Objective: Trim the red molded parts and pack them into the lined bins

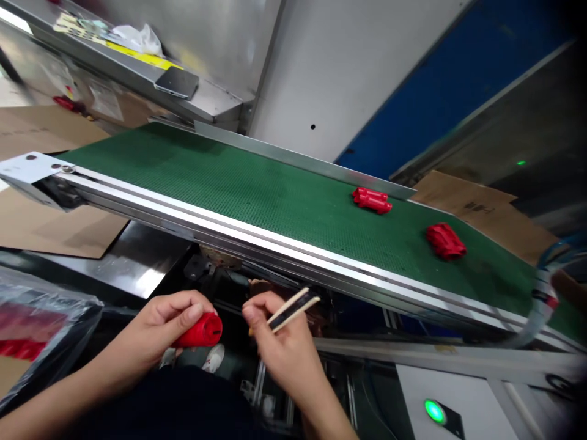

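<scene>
My left hand (pixel 170 327) is closed round a red cylindrical plastic part (pixel 202 331), its round end face with a dark slot turned to the right. To the right of it, apart from the part, my right hand (pixel 277 333) grips a slim tool with a cream-and-black handle (pixel 293 310). The handle sticks out up and to the right between thumb and fingers; the working tip is mostly hidden by the hand. Two red plastic parts, a slender one (pixel 372 200) and a chunkier one (pixel 446 241), lie apart on the green conveyor belt (pixel 220 183) beyond my hands.
The conveyor's metal rail (pixel 257 235) runs across in front of my hands. At left is a plastic-lined box (pixel 50 311) with red parts inside. A phone (pixel 177 83) lies on the steel shelf at the back. A green-lit button (pixel 435 412) sits at lower right.
</scene>
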A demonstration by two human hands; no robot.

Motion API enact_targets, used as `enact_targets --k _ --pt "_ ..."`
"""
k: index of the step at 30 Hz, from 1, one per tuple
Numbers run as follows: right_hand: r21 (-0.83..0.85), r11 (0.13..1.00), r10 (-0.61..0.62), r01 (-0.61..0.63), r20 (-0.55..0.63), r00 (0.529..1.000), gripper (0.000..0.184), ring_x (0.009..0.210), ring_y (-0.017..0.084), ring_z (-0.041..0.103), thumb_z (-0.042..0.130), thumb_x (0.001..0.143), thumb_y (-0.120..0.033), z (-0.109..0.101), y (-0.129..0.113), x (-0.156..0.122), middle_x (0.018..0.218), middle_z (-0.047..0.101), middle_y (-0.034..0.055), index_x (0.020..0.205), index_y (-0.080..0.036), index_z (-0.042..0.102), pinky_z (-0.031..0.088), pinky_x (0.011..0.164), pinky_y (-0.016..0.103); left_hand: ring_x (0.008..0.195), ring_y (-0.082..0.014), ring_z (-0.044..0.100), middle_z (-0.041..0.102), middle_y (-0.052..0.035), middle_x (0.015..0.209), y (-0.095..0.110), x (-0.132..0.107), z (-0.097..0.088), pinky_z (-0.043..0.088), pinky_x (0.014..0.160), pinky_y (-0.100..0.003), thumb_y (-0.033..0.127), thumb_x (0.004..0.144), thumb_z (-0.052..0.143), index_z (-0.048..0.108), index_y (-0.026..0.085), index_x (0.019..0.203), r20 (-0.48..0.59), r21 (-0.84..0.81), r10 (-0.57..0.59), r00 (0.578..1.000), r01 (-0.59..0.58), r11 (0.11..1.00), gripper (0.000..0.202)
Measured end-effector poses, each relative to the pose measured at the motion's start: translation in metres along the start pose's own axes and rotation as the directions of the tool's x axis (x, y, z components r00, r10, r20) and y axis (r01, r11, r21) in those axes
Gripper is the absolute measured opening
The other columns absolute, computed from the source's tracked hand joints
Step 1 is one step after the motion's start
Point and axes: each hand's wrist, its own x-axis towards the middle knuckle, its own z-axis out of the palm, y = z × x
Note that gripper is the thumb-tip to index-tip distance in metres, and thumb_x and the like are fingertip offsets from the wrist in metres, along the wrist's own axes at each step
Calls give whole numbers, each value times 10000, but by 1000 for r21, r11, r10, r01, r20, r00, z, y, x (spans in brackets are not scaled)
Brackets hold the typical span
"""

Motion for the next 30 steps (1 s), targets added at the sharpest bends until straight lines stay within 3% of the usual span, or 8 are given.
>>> enact_targets --k 4,7,11,14,16,21,25,30 --pt "26 1000 -23 18 193 981 315 522 84 448 582 1026 -380 13 -14 -4 602 530 -49 781 -187 632 302 479 204 1076 -239 649 731 -74 1107 5 8 -2 516 919 -244 421 807 861 797 276 1077 -83 154 296 952 -281 947 314" --pt "-57 970 -235 237 39 971 256 584 105 495 560 1014 -308 19 -15 -4 663 555 -25 804 -181 630 368 547 228 1255 -280 592 677 -91 1332 5 10 8 529 996 -271 444 702 939 720 298 1266 -211 -133 183 960 -214 968 622" --pt "-222 872 -450 437 -8 893 225 759 173 644 596 1036 -296 18 -5 -5 865 681 71 904 -162 719 522 718 278 1045 -247 704 750 -134 1148 8 8 18 608 896 -295 466 751 905 722 192 1195 -89 -572 -152 984 75 817 553" --pt "-179 861 -498 477 -98 862 137 988 223 722 711 977 -211 11 -4 -10 1162 715 161 1089 -146 754 593 866 289 889 -219 750 778 -93 1036 13 6 15 633 825 -295 362 787 899 627 253 1320 -135 -580 -110 985 12 814 609" --pt "-81 848 -530 524 -117 840 302 1077 222 724 721 935 -97 8 -9 -13 1233 722 147 1229 -165 723 600 936 285 785 -232 761 782 -82 994 15 5 12 646 735 -315 363 807 881 576 284 1336 -150 -541 -70 986 -22 841 615" --pt "132 810 -558 572 -130 820 344 1010 207 747 760 913 -85 13 -15 -15 1194 761 88 1221 -238 753 628 893 304 767 -191 724 768 -76 975 16 4 15 619 699 -264 398 866 824 576 276 1285 -165 -523 -52 985 -42 852 502" --pt "131 772 -607 622 -135 783 298 942 217 723 738 934 -89 18 -11 -10 1104 775 119 1214 -189 760 621 848 350 796 -176 704 754 -83 998 16 2 19 598 714 -245 394 892 798 574 273 1303 -171 -510 -69 983 -28 860 483" --pt "135 792 -587 596 -101 803 287 948 214 706 736 915 -49 15 -12 -9 1088 770 131 1179 -157 753 605 850 339 761 -170 686 745 -81 996 15 2 18 593 690 -254 395 884 805 575 269 1303 -174 -515 -65 983 -35 856 495"
